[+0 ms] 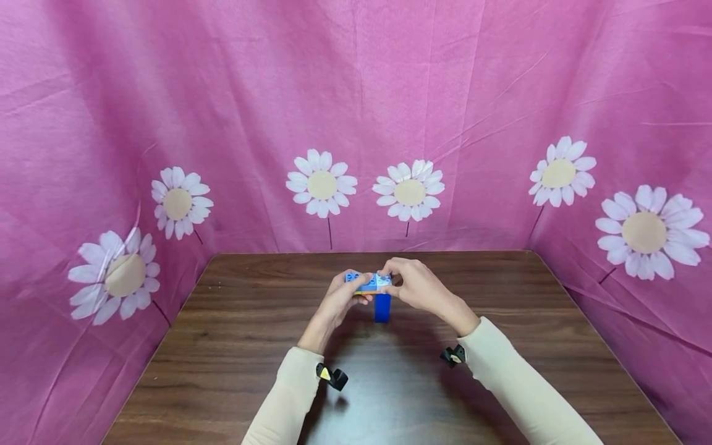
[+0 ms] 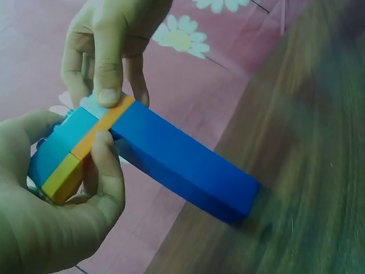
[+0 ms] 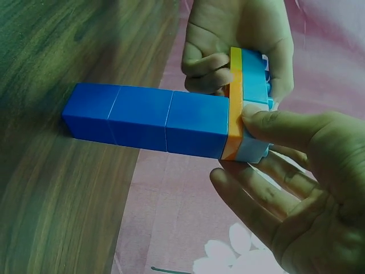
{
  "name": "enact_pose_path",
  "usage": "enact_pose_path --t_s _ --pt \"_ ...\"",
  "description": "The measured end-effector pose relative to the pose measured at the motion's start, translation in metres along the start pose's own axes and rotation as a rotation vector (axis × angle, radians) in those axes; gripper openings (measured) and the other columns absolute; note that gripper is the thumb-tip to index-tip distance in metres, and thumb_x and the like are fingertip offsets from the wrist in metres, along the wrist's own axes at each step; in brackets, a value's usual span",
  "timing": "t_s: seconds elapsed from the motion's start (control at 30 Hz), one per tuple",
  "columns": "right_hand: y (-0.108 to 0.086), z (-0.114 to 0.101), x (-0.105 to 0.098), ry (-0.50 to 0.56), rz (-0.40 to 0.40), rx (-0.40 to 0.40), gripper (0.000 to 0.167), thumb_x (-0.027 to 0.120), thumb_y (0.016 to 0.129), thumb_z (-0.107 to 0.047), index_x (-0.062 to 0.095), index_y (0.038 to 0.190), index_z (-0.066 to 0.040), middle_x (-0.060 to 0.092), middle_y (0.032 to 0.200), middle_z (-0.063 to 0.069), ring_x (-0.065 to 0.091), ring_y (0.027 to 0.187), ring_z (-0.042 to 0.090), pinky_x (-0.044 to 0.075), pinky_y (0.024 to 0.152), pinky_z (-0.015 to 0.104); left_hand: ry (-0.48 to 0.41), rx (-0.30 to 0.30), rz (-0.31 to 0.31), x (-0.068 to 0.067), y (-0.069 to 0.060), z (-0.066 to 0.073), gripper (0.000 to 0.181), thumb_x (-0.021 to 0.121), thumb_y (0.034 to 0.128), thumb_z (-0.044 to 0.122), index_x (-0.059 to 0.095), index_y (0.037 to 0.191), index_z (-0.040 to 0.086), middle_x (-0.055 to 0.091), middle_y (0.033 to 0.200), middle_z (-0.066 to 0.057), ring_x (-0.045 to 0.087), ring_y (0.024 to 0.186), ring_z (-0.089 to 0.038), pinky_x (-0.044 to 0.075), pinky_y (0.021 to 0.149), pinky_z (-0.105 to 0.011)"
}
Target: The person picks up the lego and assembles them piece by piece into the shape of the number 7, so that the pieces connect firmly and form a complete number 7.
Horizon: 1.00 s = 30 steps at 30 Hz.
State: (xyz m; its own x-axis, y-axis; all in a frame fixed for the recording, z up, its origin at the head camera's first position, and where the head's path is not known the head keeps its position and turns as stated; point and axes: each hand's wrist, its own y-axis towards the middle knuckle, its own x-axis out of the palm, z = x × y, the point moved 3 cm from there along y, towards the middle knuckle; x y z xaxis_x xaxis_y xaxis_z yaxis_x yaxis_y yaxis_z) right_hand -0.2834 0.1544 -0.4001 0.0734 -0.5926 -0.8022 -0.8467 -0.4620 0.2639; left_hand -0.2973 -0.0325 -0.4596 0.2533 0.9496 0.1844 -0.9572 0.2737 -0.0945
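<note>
A column of dark blue building bricks (image 3: 142,117) stands upright on the table. Across its top lies a layer with an orange brick (image 3: 235,123) and a yellow brick (image 2: 61,178). On that layer sit a light blue brick (image 3: 254,74) and a paler blue brick (image 3: 251,145), side by side, studs up. My left hand (image 1: 335,301) grips the overhanging end, thumb over the light blue brick and fingers curled beneath the yellow and orange ones. With thumb and fingers my right hand (image 1: 419,285) pinches the pale blue brick above the column.
The brown wooden table (image 1: 233,346) spreads out around the bricks. A pink cloth (image 1: 356,80) printed with white daisies hangs behind it and along both sides. Small black devices (image 1: 336,378) are strapped at both wrists.
</note>
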Motion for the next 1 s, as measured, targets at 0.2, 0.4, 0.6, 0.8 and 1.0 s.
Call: enact_pose_path --t_s 0.2,0.4,0.6,0.8,1.0 --pt "0.002 0.003 0.000 -0.005 -0.003 -0.002 0.027 0.087 0.088 -0.008 0.074 0.111 -0.009 0.077 0.113 0.010 0.077 0.098 0.030 0.066 0.085 0.046 -0.044 0.094 -0.018 -0.005 -0.002 -0.008 0.035 0.068 0.1039 0.020 0.056 0.128 -0.002 0.066 0.109 -0.005 0.068 0.092 -0.013 0.060 0.091 -0.032" --pt "0.001 0.001 -0.001 0.001 0.002 0.000 0.030 0.087 0.089 -0.009 0.074 0.116 -0.008 0.076 0.116 0.010 0.075 0.097 0.027 0.065 0.087 0.047 -0.216 0.213 -0.035 -0.014 -0.004 -0.011 0.040 0.067 0.0919 -0.006 0.055 0.129 0.002 0.064 0.118 -0.002 0.064 0.102 -0.013 0.054 0.092 -0.022" --pt "-0.007 0.008 0.010 0.075 -0.009 0.030 0.040 0.082 0.095 -0.013 0.065 0.131 -0.007 0.074 0.117 0.010 0.072 0.095 0.022 0.065 0.084 0.042 -0.221 0.257 -0.032 -0.017 -0.006 -0.011 0.036 0.068 0.0905 -0.010 0.057 0.124 0.000 0.067 0.114 -0.001 0.063 0.102 -0.015 0.055 0.090 -0.023" --pt "-0.017 0.032 0.037 0.173 -0.074 0.097 0.066 0.082 0.095 -0.014 0.046 0.150 -0.003 0.074 0.122 0.018 0.075 0.101 0.024 0.064 0.087 0.041 -0.192 0.256 -0.010 -0.018 -0.006 -0.014 0.039 0.070 0.0895 -0.007 0.058 0.126 -0.003 0.067 0.115 0.000 0.064 0.101 -0.014 0.055 0.090 -0.023" --pt "-0.025 0.055 0.058 0.277 -0.064 0.158 0.044 0.079 0.096 -0.010 0.060 0.135 0.000 0.075 0.123 0.018 0.074 0.112 0.031 0.062 0.095 0.049 -0.166 0.258 -0.016 -0.020 -0.006 -0.017 0.047 0.071 0.0908 -0.005 0.053 0.134 -0.010 0.066 0.117 -0.001 0.064 0.104 -0.014 0.056 0.093 -0.022"
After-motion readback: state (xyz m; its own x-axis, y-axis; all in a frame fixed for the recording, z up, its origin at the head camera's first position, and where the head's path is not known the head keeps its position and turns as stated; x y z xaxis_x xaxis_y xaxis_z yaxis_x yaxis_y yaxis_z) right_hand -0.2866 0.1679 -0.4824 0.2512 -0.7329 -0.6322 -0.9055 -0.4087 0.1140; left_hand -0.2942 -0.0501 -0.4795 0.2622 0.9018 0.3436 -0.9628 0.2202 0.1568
